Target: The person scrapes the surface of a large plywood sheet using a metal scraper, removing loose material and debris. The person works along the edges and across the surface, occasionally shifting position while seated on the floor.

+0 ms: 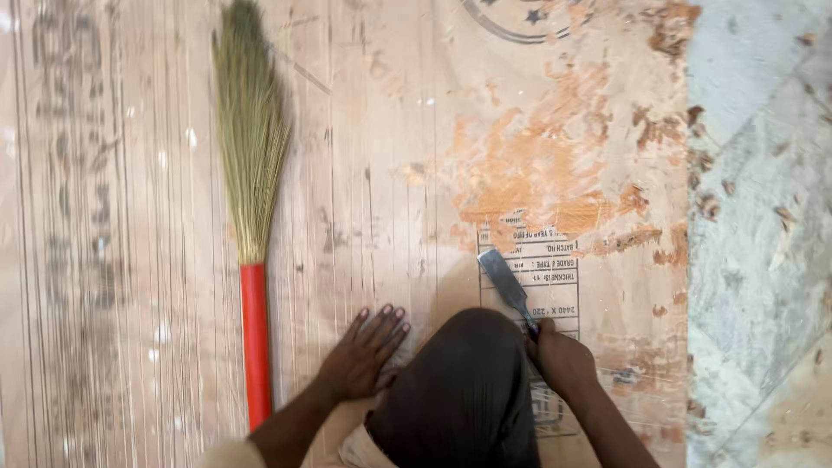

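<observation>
On the plywood sheet (364,130), near its lower edge, right hand (562,357) is clamped around the handle of a chisel (507,284). Chisel blade flat on the printed paper label (542,260), tip pointing up-left, touching the label's left border. Handle hidden inside the fist. Left hand (362,354) lies flat on the wood, palm down, fingers spread, gripping nothing, just left of the person's bent knee (464,390) in dark cloth. Knee sits between the two hands, so hands are apart.

Above the label, a large orange scraped patch (537,165) with ragged edges reaches toward the sheet's right edge. That edge runs vertically at right; beyond it grey stone floor (763,217) with scattered wood chips (706,204) close to the edge.

Grass broom (251,199) with red handle lies lengthwise at left, bristles up, well apart from the chisel, near the left hand but not touching. Bare wood between broom and label is open; more bare sheet left of the broom.
</observation>
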